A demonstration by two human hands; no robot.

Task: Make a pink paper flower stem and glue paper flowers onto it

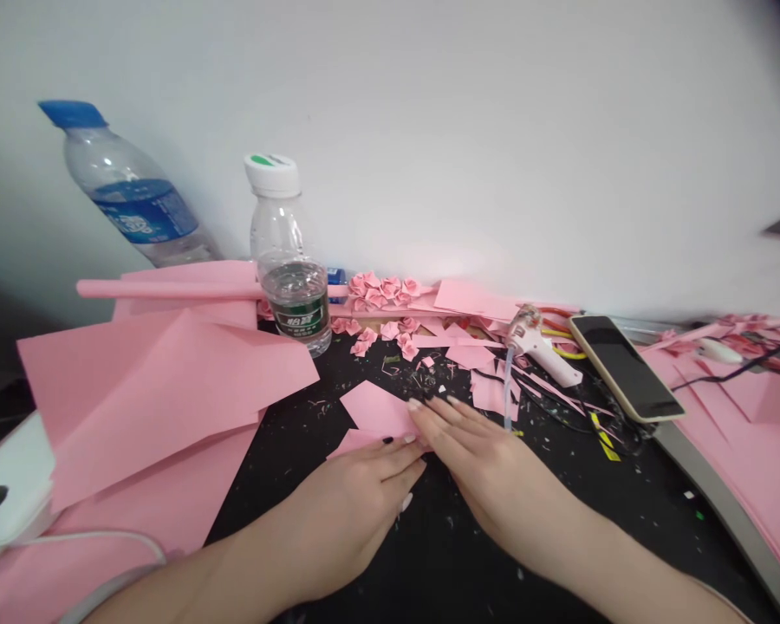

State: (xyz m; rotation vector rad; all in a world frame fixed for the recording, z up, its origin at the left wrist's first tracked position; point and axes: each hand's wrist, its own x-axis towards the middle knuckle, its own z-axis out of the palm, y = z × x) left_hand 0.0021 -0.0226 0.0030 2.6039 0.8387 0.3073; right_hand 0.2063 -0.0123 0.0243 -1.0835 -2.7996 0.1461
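A small pink paper piece [373, 406] lies on the black tabletop in front of me. My right hand [474, 446] rests over its right side, fingers stretched out flat with the tips on the paper. My left hand [367, 485] lies on a lower flap of pink paper [347, 442], fingers extended and the thumb apart. The fingertips of both hands meet near the paper's right end. Part of the paper is hidden under them, so I cannot tell whether it is one folded sheet or two pieces.
Pink paper roses [380, 290] cluster by the wall. A water bottle [292, 260] and large pink sheets [162, 381] are at left; a tilted bottle [136, 195] stands behind. At right are a glue gun [539, 347], a phone [624, 364], cables and more pink paper [747, 459].
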